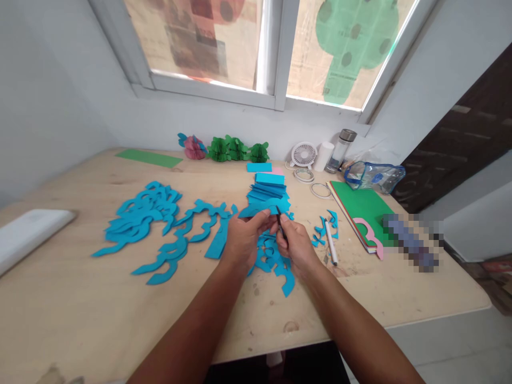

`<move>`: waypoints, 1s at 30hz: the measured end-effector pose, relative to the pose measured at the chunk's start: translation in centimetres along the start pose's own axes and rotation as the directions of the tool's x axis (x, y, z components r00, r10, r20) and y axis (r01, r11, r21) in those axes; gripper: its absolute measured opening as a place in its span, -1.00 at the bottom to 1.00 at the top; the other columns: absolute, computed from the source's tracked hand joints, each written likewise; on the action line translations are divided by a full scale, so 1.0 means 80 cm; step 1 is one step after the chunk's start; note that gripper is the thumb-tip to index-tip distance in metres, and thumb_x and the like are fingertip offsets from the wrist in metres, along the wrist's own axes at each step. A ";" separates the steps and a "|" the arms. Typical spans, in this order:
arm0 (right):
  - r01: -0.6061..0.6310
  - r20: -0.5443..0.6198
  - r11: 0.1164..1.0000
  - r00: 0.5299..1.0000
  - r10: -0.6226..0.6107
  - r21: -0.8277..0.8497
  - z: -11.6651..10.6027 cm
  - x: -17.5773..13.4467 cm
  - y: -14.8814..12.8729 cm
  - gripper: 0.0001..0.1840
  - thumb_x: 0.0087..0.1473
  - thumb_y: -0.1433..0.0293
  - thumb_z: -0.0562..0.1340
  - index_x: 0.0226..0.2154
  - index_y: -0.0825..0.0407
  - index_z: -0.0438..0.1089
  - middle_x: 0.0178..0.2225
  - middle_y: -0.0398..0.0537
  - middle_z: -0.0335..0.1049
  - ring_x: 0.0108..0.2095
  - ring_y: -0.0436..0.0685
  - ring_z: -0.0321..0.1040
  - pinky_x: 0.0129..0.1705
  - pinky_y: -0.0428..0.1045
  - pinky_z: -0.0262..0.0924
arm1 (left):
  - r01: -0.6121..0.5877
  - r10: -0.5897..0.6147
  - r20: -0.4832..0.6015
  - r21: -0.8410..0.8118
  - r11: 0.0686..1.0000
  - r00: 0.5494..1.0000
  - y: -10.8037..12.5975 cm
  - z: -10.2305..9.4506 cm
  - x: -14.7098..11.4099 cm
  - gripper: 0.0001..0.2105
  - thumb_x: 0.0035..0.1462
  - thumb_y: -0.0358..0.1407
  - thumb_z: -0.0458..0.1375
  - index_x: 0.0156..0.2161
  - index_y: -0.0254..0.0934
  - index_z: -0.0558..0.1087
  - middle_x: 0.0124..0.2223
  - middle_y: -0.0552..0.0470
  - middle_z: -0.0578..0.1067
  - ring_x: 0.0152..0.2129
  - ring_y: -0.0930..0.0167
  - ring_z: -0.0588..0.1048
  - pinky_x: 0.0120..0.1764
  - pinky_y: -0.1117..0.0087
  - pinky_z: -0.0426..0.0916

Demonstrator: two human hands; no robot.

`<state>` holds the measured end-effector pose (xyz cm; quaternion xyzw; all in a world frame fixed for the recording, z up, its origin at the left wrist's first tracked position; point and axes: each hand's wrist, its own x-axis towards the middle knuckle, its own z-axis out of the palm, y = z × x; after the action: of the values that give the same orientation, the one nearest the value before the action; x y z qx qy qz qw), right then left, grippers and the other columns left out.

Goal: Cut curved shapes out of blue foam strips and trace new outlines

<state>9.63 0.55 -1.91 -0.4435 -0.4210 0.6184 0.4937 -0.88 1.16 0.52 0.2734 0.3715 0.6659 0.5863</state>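
My left hand (245,234) is closed on a piece of blue paper (262,206), pinched between thumb and fingers. My right hand (298,242) is closed around dark scissors (281,224); their blades meet the paper's edge, and the handles are mostly hidden in the fingers. Blue paper scraps (285,272) lie under and between both hands. Just beyond them is a stack of blue paper strips (267,192). Wavy cut blue strips (172,250) spread out left of my left hand, with a larger pile of them (138,210) farther left.
A white marker (331,242) lies right of my right hand, near small blue offcuts (333,220). Green sheets (360,205) with a pink cutout (367,230) are farther right. Along the wall stand green paper shapes (236,148), a small fan (304,154) and a bottle (342,152).
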 end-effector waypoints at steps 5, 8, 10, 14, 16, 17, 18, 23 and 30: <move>0.002 0.003 1.000 1.000 -0.002 -0.013 0.000 -0.002 -0.003 -0.46 -0.08 -0.12 0.18 -0.55 0.06 0.30 -0.83 -0.36 -0.03 -0.81 -0.14 -0.22 -0.74 -0.13 -0.38 | 0.020 -0.020 0.014 0.012 1.000 1.000 0.000 -0.002 0.001 -0.90 -0.25 -0.37 0.34 -0.56 -0.35 0.50 -0.59 0.09 0.49 -0.60 0.44 0.47 -0.38 0.38 0.42; 0.003 0.018 1.000 1.000 -0.002 -0.024 -0.001 -0.002 -0.006 -0.46 -0.09 -0.11 0.19 -0.55 0.06 0.30 -0.83 -0.36 -0.02 -0.80 -0.14 -0.22 -0.74 -0.13 -0.37 | 0.039 -0.039 0.025 0.019 0.999 0.999 0.001 -0.003 0.002 -0.89 -0.24 -0.36 0.34 -0.55 -0.35 0.51 -0.59 0.08 0.49 -0.59 0.43 0.47 -0.38 0.38 0.42; 0.003 0.028 0.999 1.000 -0.002 -0.041 -0.003 -0.001 -0.007 -0.46 -0.08 -0.11 0.19 -0.55 0.06 0.31 -0.84 -0.36 -0.02 -0.80 -0.14 -0.23 -0.74 -0.13 -0.37 | 0.052 -0.053 0.024 0.021 0.998 0.998 0.003 -0.004 0.003 -0.89 -0.24 -0.36 0.34 -0.55 -0.36 0.51 -0.58 0.06 0.50 -0.59 0.43 0.48 -0.37 0.38 0.42; -0.007 0.042 0.995 0.999 0.011 -0.096 -0.010 0.001 -0.011 -0.46 -0.07 -0.10 0.19 -0.56 0.07 0.32 -0.84 -0.36 -0.02 -0.81 -0.14 -0.23 -0.74 -0.12 -0.38 | 0.080 -0.082 0.031 0.040 0.996 0.996 0.006 -0.007 0.005 -0.85 -0.25 -0.34 0.35 -0.52 -0.38 0.51 -0.54 0.01 0.53 -0.56 0.41 0.50 -0.35 0.36 0.43; -0.008 0.052 0.993 0.999 0.014 -0.119 -0.013 0.002 -0.014 -0.47 -0.07 -0.09 0.20 -0.56 0.08 0.33 -0.84 -0.35 -0.01 -0.80 -0.14 -0.22 -0.73 -0.12 -0.37 | 0.081 -0.082 0.026 0.034 0.996 0.996 0.008 -0.009 0.007 -0.82 -0.27 -0.33 0.36 -0.51 -0.38 0.49 -0.53 0.02 0.53 -0.56 0.40 0.51 -0.35 0.35 0.43; -0.005 0.058 0.991 0.998 0.012 -0.131 -0.014 0.001 -0.015 -0.47 -0.07 -0.09 0.20 -0.56 0.08 0.34 -0.84 -0.35 0.00 -0.80 -0.14 -0.21 -0.73 -0.13 -0.36 | 0.077 -0.077 0.017 0.027 0.997 0.997 0.009 -0.010 0.008 -0.80 -0.28 -0.33 0.37 -0.50 -0.37 0.48 -0.53 0.04 0.52 -0.56 0.40 0.51 -0.35 0.35 0.43; 0.000 0.064 0.990 0.998 0.009 -0.142 -0.016 0.001 -0.017 -0.47 -0.07 -0.08 0.20 -0.56 0.08 0.34 -0.84 -0.35 0.01 -0.80 -0.14 -0.20 -0.73 -0.13 -0.36 | 0.068 -0.069 0.005 0.023 0.997 0.998 0.010 -0.011 0.009 -0.79 -0.30 -0.33 0.37 -0.49 -0.36 0.47 -0.53 0.06 0.52 -0.57 0.41 0.51 -0.36 0.35 0.42; 0.013 0.105 0.981 0.994 0.008 -0.195 -0.020 0.001 -0.022 -0.47 -0.06 -0.08 0.19 -0.57 0.08 0.35 -0.84 -0.35 0.00 -0.79 -0.14 -0.23 -0.72 -0.12 -0.38 | 0.032 -0.030 -0.026 0.082 0.996 0.999 0.016 -0.016 0.014 -0.74 -0.33 -0.32 0.39 -0.51 -0.34 0.40 -0.61 0.17 0.41 -0.66 0.51 0.40 -0.52 0.47 0.32; 0.031 0.140 0.957 0.990 0.010 -0.287 -0.029 0.003 -0.024 -0.45 -0.04 -0.09 0.18 -0.59 0.08 0.35 -0.83 -0.32 -0.01 -0.76 -0.11 -0.17 -0.69 -0.11 -0.31 | -0.023 0.011 0.050 0.256 0.966 0.999 0.027 -0.023 0.017 -0.80 -0.27 -0.30 0.35 -0.54 -0.32 0.42 -0.64 0.11 0.40 -0.69 0.52 0.31 -0.60 0.48 0.19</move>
<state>12.28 1.27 -0.66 -0.4639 -0.5428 0.5773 0.3960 -3.81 2.10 1.14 0.3662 0.4378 0.6104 0.5491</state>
